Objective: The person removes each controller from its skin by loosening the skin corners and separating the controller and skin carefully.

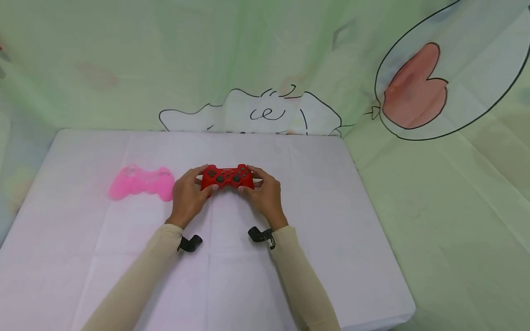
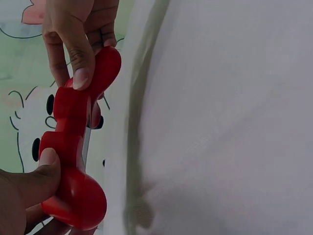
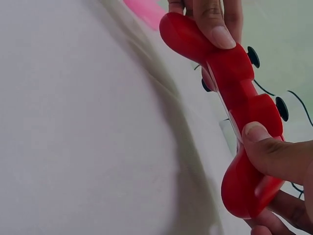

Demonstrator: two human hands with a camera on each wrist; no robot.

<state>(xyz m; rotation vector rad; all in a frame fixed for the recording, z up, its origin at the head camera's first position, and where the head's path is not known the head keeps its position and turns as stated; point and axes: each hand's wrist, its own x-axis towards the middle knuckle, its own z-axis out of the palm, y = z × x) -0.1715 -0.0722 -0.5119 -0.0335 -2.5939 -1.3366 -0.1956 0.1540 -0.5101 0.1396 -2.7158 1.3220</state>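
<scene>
A red game controller (image 1: 227, 175) with black thumbsticks is held up over the table, its button face toward the head camera. My left hand (image 1: 188, 193) grips its left handle, thumb on the near edge and fingers behind. On the other handle my right hand (image 1: 267, 193) has the same kind of grip. Both wrist views show the controller (image 2: 73, 127) from its near side, with a thumb pressing each end. To the left of my left hand lies a pink controller-shaped cover (image 1: 142, 181), flat on the cloth.
White cloth covers the table (image 1: 248, 285). Behind it hangs a pale green curtain (image 1: 198, 50) with line drawings and a red heart in a balloon (image 1: 414, 92). A black wrist camera (image 1: 190, 243) sits at the left cuff, another camera (image 1: 260, 234) at the right.
</scene>
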